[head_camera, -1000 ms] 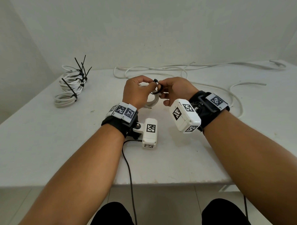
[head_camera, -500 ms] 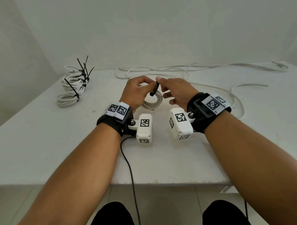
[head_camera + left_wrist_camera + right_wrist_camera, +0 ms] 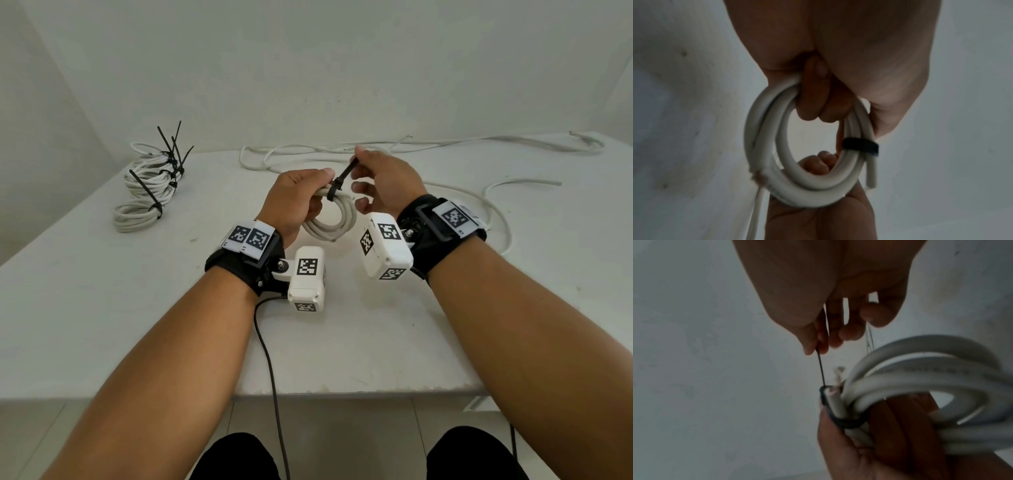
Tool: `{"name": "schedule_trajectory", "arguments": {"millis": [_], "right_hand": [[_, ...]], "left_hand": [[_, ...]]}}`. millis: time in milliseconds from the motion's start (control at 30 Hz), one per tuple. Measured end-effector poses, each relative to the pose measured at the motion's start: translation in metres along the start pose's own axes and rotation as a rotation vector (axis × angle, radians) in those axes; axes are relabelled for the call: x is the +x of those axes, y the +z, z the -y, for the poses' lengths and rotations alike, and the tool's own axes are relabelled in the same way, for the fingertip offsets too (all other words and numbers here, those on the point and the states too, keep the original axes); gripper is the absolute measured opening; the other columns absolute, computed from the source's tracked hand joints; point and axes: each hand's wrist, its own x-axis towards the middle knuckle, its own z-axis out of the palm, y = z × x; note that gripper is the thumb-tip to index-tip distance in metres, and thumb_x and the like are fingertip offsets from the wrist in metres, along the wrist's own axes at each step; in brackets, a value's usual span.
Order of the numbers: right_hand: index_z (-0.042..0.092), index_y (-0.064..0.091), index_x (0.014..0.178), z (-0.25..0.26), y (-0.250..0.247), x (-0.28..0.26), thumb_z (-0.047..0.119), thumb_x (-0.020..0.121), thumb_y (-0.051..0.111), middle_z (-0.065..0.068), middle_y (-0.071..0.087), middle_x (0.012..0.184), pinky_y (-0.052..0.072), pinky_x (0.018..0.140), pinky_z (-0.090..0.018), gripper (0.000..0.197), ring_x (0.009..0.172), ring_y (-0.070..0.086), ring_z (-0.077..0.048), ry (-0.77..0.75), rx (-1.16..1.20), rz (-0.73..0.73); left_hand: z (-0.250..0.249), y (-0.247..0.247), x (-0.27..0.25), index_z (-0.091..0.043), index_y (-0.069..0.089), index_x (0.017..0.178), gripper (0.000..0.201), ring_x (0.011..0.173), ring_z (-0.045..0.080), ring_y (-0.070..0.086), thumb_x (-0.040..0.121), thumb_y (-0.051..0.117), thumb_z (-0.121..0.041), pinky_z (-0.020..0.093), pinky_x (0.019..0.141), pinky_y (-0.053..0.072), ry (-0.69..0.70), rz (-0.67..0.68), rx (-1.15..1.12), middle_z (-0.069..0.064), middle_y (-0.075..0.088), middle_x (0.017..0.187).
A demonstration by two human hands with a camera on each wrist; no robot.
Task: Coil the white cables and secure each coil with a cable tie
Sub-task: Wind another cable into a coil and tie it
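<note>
Head view. The person stands at a white table [image 3: 102,308], both hands raised over its middle. Left hand [image 3: 298,198] is curled round a small coil of white cable [image 3: 334,219], thumb on top, the coil hanging below the fist. A black cable tie [image 3: 342,180] loops the top of the coil; its free tail slants up and right into the right hand [image 3: 387,178], pinched between thumb and forefinger, the other fingers loosely bent. Far left on the table: a heap of finished coils [image 3: 150,185], each with a black tie, tails sticking up. Far side and right: loose white cable [image 3: 376,150] trailing uncoiled across the table to the right edge.

Left wrist view. Fingers [image 3: 818,100] hooked through the coil [image 3: 766,129], several turns held together. The black band [image 3: 860,146] sits snug across the right side of the bundle. One cut cable end hangs free just below the band.

Right wrist view. Fingertips [image 3: 818,344] pinch the thin tail of the tie [image 3: 844,421], drawn straight and taut from the loop. The loop looks close on the cables, held from below by the other hand.

Judgement: this coil is at the tightening stage, nearly secured. Several coils are done; at least the loose cable at the far side is left to coil and tie.
</note>
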Motion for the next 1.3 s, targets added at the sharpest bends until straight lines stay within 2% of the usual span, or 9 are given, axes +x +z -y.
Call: {"name": "schedule_trajectory", "arguments": {"millis": [200, 400, 567, 700, 867, 967, 1033, 1133, 1300], "right_hand": [[0.010, 0.066, 0.084, 0.000, 0.002, -0.005, 0.027, 0.097, 0.060, 0.000, 0.058, 0.067, 0.037, 0.046, -0.023, 0.022, 0.059, 0.050, -0.013, -0.031, -0.165, 0.094], [0.012, 0.068, 0.075, 0.010, -0.006, -0.004, 0.028, 0.093, 0.065, 0.000, 0.062, 0.068, 0.049, 0.060, -0.029, 0.024, 0.055, 0.056, -0.015, 0.076, -0.112, 0.038], [0.016, 0.070, 0.069, 0.004, -0.001, 0.000, 0.030, 0.093, 0.065, 0.003, 0.067, 0.065, 0.049, 0.075, -0.037, 0.029, 0.064, 0.060, -0.016, 0.080, -0.199, 0.017], [0.017, 0.065, 0.079, -0.001, 0.014, 0.001, 0.030, 0.099, 0.056, 0.009, 0.065, 0.058, 0.046, 0.060, -0.023, 0.026, 0.057, 0.060, -0.010, 0.108, -0.347, 0.010], [0.004, 0.066, 0.120, -0.008, 0.042, 0.009, 0.025, 0.097, 0.057, -0.012, 0.069, 0.112, 0.053, 0.077, -0.036, 0.032, 0.096, 0.067, -0.028, 0.179, -0.381, 0.040], [0.014, 0.043, 0.147, -0.007, 0.061, 0.006, 0.034, 0.103, 0.044, -0.010, 0.042, 0.151, 0.035, 0.106, -0.036, 0.048, 0.136, 0.043, -0.028, 0.232, -0.699, 0.127], [0.020, 0.026, 0.155, -0.012, 0.070, 0.005, 0.054, 0.095, 0.052, -0.005, 0.027, 0.160, 0.027, 0.111, -0.035, 0.074, 0.145, 0.029, -0.026, 0.250, -1.022, 0.253], [0.030, 0.013, 0.157, -0.023, 0.076, 0.008, 0.074, 0.076, 0.060, -0.004, 0.010, 0.164, 0.033, 0.107, -0.034, 0.104, 0.144, 0.030, -0.026, 0.284, -1.314, 0.382], [0.035, 0.004, 0.157, -0.030, 0.078, 0.012, 0.073, 0.077, 0.060, -0.003, -0.012, 0.164, 0.035, 0.106, -0.034, 0.104, 0.148, 0.021, -0.028, 0.272, -1.360, 0.380]], "left_hand": [[0.000, -0.001, -0.003, 0.000, 0.067, 0.092, 0.026, 0.043, 0.006, 0.020, 0.101, 0.048, -0.016, 0.021, 0.045, 0.016, -0.059, 0.129, 0.002, -0.011, 0.040, 0.046], [-0.011, 0.010, -0.005, -0.010, 0.056, 0.081, 0.046, 0.037, 0.005, 0.016, 0.106, 0.031, -0.039, 0.022, 0.045, 0.011, -0.152, 0.179, -0.214, -0.008, 0.025, 0.043], [-0.008, 0.007, -0.004, -0.004, 0.057, 0.087, 0.035, 0.037, 0.005, 0.017, 0.104, 0.034, -0.023, 0.019, 0.043, 0.013, -0.186, 0.159, -0.247, -0.007, 0.026, 0.044], [-0.001, -0.003, -0.001, 0.004, 0.057, 0.104, 0.028, 0.038, 0.005, 0.021, 0.103, 0.037, -0.015, 0.017, 0.038, 0.021, -0.148, 0.096, -0.151, -0.007, 0.029, 0.044], [-0.014, -0.031, 0.003, -0.001, 0.062, 0.096, 0.029, 0.039, 0.004, 0.028, 0.103, 0.039, -0.016, 0.016, 0.036, 0.023, -0.115, -0.134, -0.308, -0.002, 0.044, 0.056], [-0.030, -0.076, -0.003, -0.005, 0.068, 0.100, 0.027, 0.047, 0.008, 0.042, 0.095, 0.042, -0.011, 0.019, 0.043, 0.033, -0.038, -0.266, -0.138, 0.000, 0.057, 0.059], [-0.037, -0.110, -0.012, -0.018, 0.072, 0.099, 0.030, 0.056, 0.008, 0.050, 0.094, 0.043, -0.014, 0.021, 0.051, 0.035, 0.007, -0.356, 0.162, -0.005, 0.065, 0.069], [-0.048, -0.156, -0.021, -0.012, 0.065, 0.108, 0.022, 0.057, 0.007, 0.054, 0.098, 0.045, -0.014, 0.018, 0.048, 0.035, 0.016, -0.459, 0.108, -0.004, 0.070, 0.077], [-0.045, -0.221, -0.025, -0.009, 0.070, 0.090, 0.017, 0.054, 0.004, 0.060, 0.092, 0.056, -0.019, 0.017, 0.054, 0.045, -0.054, -0.614, 0.477, 0.001, 0.074, 0.087]]}}
